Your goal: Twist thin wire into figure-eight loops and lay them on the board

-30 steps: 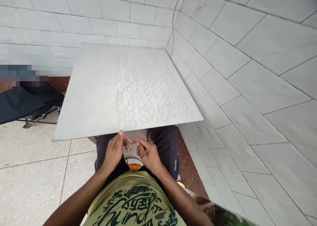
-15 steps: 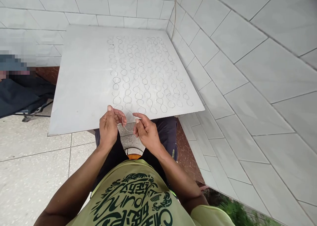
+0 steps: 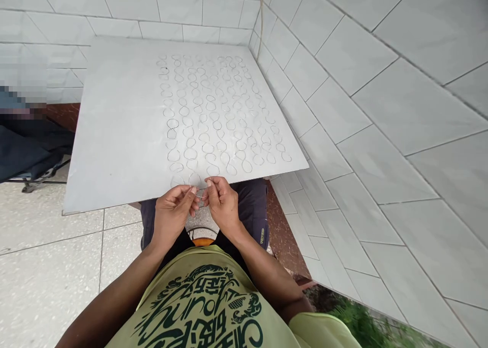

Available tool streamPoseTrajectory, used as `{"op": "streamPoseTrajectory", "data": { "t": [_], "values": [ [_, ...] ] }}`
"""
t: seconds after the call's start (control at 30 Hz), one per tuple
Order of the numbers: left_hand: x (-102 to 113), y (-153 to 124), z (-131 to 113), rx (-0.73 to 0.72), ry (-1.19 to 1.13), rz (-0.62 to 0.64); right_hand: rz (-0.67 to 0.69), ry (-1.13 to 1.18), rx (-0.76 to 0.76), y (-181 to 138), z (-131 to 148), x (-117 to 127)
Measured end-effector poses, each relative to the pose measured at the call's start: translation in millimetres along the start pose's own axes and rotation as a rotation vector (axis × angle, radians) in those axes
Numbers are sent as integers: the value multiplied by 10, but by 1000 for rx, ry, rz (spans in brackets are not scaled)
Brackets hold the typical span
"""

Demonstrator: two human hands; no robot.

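Observation:
My left hand (image 3: pixel 172 211) and my right hand (image 3: pixel 222 204) meet at the near edge of a pale grey board (image 3: pixel 114 134) resting over my lap. Both pinch a thin, pale loop of wire or thread (image 3: pixel 196 185) between fingertips, just above the board's edge. Several rows of similar figure-eight loops (image 3: pixel 217 119) lie on the right half of the board, in front of my hands.
White tiled walls (image 3: pixel 362 83) close in behind and to the right of the board. A thin cord (image 3: pixel 261 17) hangs in the corner. A dark bag or cloth (image 3: pixel 26 149) lies on the speckled floor (image 3: pixel 46 266) at the left.
My hands have come together from a small gap apart, and the fingertips now pinch the loop at the board's near edge. The view has shifted slightly.

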State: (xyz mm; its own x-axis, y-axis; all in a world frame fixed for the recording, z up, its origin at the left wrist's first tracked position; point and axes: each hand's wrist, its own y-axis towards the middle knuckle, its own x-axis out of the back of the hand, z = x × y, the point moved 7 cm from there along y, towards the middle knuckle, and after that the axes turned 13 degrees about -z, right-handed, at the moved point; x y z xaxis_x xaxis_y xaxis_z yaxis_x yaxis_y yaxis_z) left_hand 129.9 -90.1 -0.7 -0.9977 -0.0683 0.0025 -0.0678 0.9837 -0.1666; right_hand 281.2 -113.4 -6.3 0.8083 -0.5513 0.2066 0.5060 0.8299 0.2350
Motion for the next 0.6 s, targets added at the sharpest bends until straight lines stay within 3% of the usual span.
{"op": "streamPoseTrajectory", "data": {
  "t": [0.17,0.3,0.47,0.6],
  "values": [
    [14,47,95,-31,88,-22,51,2,48,-57,-39,-63],
    [34,46,174,-68,162,-35,140,-91,174,-66,-52,-102],
    [36,11,185,-166,279,46,296,-213,387,-75,9,-109],
    [17,-20,152,-255,391,110,425,-231,445,-87,37,-114]
  ]
}}
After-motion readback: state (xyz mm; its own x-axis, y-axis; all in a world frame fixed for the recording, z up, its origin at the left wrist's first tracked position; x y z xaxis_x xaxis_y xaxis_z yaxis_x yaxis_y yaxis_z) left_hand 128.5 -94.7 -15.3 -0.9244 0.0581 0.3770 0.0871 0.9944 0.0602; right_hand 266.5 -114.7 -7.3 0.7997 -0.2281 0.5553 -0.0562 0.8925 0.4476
